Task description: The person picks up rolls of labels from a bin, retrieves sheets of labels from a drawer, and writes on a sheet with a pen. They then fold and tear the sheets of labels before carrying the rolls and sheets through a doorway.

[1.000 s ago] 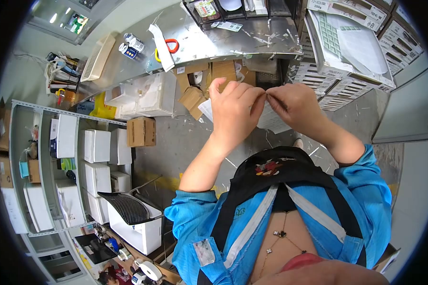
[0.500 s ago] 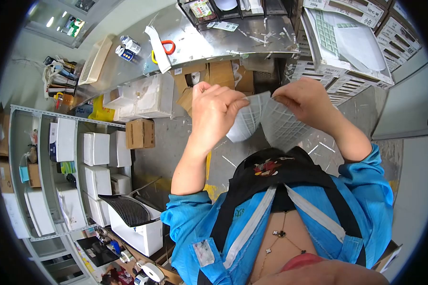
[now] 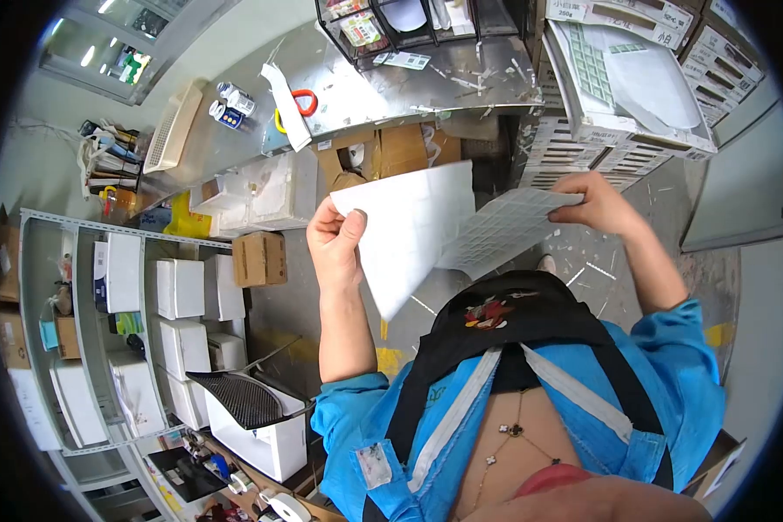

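My left hand (image 3: 339, 239) pinches the upper left corner of a white sheet (image 3: 409, 230), which hangs in front of me with its pale side showing. My right hand (image 3: 596, 204) is closed on the edge of a translucent sheet with a grid pattern (image 3: 509, 230). The two sheets meet or overlap near the middle; whether they are joined there I cannot tell. Both hands are raised above the black apron (image 3: 513, 304), in front of the metal bench.
Scissors (image 3: 304, 103), two small bottles (image 3: 228, 113) and a beige basket (image 3: 174, 126) lie on the metal bench (image 3: 348, 96). Stacked labelled boxes (image 3: 574, 148) with grid sheets on top stand at right. Shelves (image 3: 91, 348) with white boxes are at left.
My hands have moved apart, the left one to the left and down, the right one to the right and down. The sheets are spread wider, and the view has shifted slightly.
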Demonstrator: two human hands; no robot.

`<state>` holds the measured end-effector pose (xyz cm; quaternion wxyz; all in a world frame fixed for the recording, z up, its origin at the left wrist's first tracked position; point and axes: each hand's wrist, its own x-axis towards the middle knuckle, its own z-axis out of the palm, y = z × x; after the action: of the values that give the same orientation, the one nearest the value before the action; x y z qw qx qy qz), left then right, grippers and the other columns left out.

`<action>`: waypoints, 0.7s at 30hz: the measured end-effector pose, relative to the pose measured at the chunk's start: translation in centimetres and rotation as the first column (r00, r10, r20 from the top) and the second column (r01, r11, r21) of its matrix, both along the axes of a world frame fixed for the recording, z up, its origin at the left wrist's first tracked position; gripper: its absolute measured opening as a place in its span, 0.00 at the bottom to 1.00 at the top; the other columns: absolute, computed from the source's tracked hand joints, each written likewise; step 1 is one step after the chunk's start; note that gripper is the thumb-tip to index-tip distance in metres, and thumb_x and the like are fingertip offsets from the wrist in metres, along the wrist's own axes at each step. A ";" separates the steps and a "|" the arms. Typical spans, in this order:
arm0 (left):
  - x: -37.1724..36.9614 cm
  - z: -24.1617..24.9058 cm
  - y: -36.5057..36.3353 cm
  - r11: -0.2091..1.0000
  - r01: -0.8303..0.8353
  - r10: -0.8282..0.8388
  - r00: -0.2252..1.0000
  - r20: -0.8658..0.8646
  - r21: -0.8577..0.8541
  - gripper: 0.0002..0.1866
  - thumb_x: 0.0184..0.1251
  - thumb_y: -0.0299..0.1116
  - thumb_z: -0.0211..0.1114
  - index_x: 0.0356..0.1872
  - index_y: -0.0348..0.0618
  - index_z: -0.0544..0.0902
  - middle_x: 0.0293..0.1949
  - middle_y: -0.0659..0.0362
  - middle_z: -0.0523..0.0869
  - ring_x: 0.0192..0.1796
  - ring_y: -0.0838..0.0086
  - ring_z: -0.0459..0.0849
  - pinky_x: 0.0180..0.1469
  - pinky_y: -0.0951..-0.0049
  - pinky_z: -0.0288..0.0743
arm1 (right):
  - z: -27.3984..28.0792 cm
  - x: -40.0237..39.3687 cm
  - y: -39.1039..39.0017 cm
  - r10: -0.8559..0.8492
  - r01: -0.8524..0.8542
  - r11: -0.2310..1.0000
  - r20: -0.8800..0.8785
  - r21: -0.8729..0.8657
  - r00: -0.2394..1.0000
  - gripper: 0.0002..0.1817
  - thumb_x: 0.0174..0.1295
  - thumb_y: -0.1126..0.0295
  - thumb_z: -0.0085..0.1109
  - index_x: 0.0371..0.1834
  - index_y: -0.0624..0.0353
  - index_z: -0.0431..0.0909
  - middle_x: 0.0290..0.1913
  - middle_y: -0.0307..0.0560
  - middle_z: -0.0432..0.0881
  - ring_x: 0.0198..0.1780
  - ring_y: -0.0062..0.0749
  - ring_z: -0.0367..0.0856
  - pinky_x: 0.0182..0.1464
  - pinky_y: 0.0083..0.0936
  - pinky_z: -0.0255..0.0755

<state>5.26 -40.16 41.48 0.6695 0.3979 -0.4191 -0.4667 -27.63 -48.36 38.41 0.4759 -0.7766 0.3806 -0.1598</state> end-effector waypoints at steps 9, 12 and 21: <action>-2.5 -0.5 -2.3 0.830 -0.422 0.529 0.804 0.273 -0.366 0.07 0.62 0.29 0.57 0.31 0.39 0.69 0.30 0.65 0.73 0.32 0.86 0.69 0.37 0.85 0.64 | -1.8 2.1 1.8 -0.436 0.807 0.589 0.859 0.046 0.269 0.09 0.62 0.72 0.49 0.42 0.66 0.72 0.35 0.38 0.78 0.36 0.16 0.72 0.39 0.13 0.65; -1.7 0.2 -3.0 0.767 -0.566 0.639 0.721 0.270 -0.302 0.06 0.63 0.29 0.54 0.34 0.36 0.70 0.32 0.61 0.75 0.33 0.82 0.71 0.39 0.81 0.66 | -0.5 -0.4 1.2 -0.464 0.913 0.401 0.841 -0.079 0.277 0.10 0.62 0.71 0.50 0.41 0.66 0.73 0.36 0.39 0.78 0.35 0.14 0.71 0.39 0.12 0.65; 10.0 0.0 -2.0 0.671 -0.724 0.740 0.666 0.092 -0.161 0.12 0.66 0.33 0.51 0.44 0.34 0.71 0.37 0.54 0.79 0.35 0.68 0.79 0.37 0.69 0.75 | 6.0 -17.1 -1.6 -0.685 0.889 0.353 0.728 0.291 0.033 0.17 0.62 0.65 0.51 0.46 0.68 0.71 0.40 0.46 0.78 0.36 0.22 0.77 0.36 0.17 0.71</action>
<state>15.22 -42.12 41.52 0.7880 0.5289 -0.2979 -0.1031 -44.74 -49.97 44.41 0.3126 -0.3301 0.4824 -0.7487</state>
